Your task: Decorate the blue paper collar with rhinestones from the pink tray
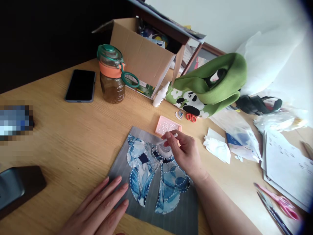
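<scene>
A grey cloth (188, 209) lies on the wooden table, bearing a blue patterned butterfly or bow shape (168, 192) edged with small white beads. My right hand (187, 153) pinches a thin white stick-like tool (162, 141) over the upper part of the shape. Just beyond my fingers is a pink tray (160, 125) with tiny clear beads. My left hand (102, 205) rests flat with spread fingers, its fingertips on the cloth's left edge, holding nothing.
Behind stand a jar (112, 81), a cardboard box (141, 55), a white bottle (160, 95) and a green panda bag (210, 85). A phone (80, 85) lies left. Red scissors (191, 117), tissues (217, 145), papers (288, 160) and pink scissors (281, 200) lie right.
</scene>
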{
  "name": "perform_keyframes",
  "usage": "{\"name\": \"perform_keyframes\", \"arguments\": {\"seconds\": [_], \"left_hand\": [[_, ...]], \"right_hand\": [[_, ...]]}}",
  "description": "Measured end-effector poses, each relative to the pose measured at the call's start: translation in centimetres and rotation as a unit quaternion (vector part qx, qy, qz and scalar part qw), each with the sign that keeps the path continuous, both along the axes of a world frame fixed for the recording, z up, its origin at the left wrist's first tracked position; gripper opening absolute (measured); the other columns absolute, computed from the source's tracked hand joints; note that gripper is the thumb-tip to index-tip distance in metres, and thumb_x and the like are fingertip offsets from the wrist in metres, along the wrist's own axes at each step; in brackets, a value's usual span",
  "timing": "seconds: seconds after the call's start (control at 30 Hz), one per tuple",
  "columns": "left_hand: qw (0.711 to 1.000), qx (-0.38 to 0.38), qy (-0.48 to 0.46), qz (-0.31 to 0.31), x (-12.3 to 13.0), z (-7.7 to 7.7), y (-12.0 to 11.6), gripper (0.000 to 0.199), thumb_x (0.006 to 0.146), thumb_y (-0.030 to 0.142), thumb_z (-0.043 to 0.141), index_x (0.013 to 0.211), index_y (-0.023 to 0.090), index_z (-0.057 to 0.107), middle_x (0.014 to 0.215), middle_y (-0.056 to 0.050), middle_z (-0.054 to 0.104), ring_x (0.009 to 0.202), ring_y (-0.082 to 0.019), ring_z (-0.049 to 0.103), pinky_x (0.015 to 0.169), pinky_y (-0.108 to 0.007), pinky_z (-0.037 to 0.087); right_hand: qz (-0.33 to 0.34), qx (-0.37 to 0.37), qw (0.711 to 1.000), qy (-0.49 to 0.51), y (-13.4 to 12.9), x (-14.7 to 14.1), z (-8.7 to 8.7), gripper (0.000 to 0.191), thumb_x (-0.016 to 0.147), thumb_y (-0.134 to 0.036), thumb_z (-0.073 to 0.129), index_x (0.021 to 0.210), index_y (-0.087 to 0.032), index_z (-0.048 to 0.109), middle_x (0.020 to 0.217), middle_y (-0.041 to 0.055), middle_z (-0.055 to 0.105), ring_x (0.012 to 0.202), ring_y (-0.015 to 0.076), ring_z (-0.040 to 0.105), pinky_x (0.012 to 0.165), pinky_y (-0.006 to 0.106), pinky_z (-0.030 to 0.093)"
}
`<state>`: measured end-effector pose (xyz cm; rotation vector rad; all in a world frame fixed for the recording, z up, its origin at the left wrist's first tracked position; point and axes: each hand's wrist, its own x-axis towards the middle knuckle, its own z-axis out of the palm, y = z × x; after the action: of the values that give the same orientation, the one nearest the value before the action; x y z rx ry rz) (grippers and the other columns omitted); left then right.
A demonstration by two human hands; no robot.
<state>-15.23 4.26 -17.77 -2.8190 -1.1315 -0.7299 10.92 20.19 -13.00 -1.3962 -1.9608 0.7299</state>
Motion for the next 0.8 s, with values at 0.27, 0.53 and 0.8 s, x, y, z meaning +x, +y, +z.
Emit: {"name": "perform_keyframes", "arguments": {"seconds": [0.27,0.53,0.8], "left_hand": [[1.0,-0.001,0.02,-0.009,-0.4,-0.7,-0.3,0.053,0.093,0.025,0.053,0.144,0.015,0.046,0.151,-0.014,0.042,0.137,-0.033,0.044,0.106,-0.049,0.05],[1.0,0.0,0.026,-0.013,-0.5,-0.9,-0.4,0.058,0.09,0.02,0.05,0.147,0.014,0.042,0.152,-0.014,0.04,0.138,-0.033,0.043,0.107,-0.049,0.049],[1.0,-0.003,0.02,-0.009,-0.5,-1.1,-0.5,0.051,0.093,0.021,0.049,0.144,0.015,0.046,0.15,-0.013,0.044,0.136,-0.032,0.046,0.11,-0.049,0.047]], "right_hand": [[0.005,0.012,1.0,-0.02,0.0,0.1,-0.2,0.034,0.099,-0.038,0.047,0.078,-0.018,0.065,0.064,0.0012,0.067,0.057,0.0097,0.055,0.058,0.025,0.042],[0.0,0.004,1.0,-0.022,-0.1,0.0,-0.1,0.035,0.099,-0.038,0.047,0.078,-0.017,0.065,0.063,0.0011,0.066,0.057,0.0098,0.056,0.056,0.025,0.041],[0.003,0.008,1.0,-0.026,-0.1,0.0,-0.1,0.035,0.099,-0.038,0.046,0.078,-0.017,0.066,0.063,0.0013,0.066,0.057,0.0103,0.057,0.059,0.026,0.042]]}}
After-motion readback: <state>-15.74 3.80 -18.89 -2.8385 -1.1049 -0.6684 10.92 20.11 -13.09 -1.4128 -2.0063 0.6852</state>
